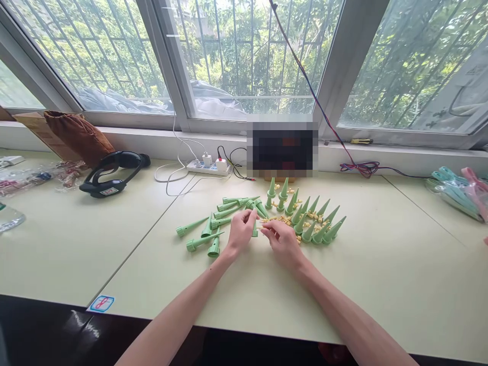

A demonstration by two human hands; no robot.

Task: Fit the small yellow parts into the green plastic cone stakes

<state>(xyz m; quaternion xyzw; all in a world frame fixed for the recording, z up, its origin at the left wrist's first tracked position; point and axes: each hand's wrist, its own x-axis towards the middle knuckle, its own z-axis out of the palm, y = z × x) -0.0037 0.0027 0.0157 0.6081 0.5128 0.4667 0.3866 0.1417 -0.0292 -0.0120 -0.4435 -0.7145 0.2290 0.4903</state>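
Evidently the left hand [242, 231] has its grip closed around a green spike [255, 230], which stands upright at the fingertips, its middle partly covered by them. Just beside it, the right hand [285, 238] has thumb and forefinger drawn nearly together, the grip closed on a tiny yellow piece [261, 226], too small to make out well. Beyond the right hand, a scatter of small yellow fittings [285, 220] lies on the table [213, 300], partly hidden by that hand and by standing green cones [331, 234], points up. More green spikes [198, 244] lie left of the left hand, mostly on their sides, some overlapping. Near the table's front edge, a blue-bordered label [102, 304] bears a red handwritten mark, seemingly an 8 turned sideways. Farther back, a black headset [93, 188] carries a white sticker [109, 191] with red marks too small to read. Behind the spikes are a white power strip [209, 168] and a dark object [282, 150] pixelated beyond recognition. The left edge cuts off a clear container [9, 218]; at the right lies a plastic bag [459, 190] of green and pink items.
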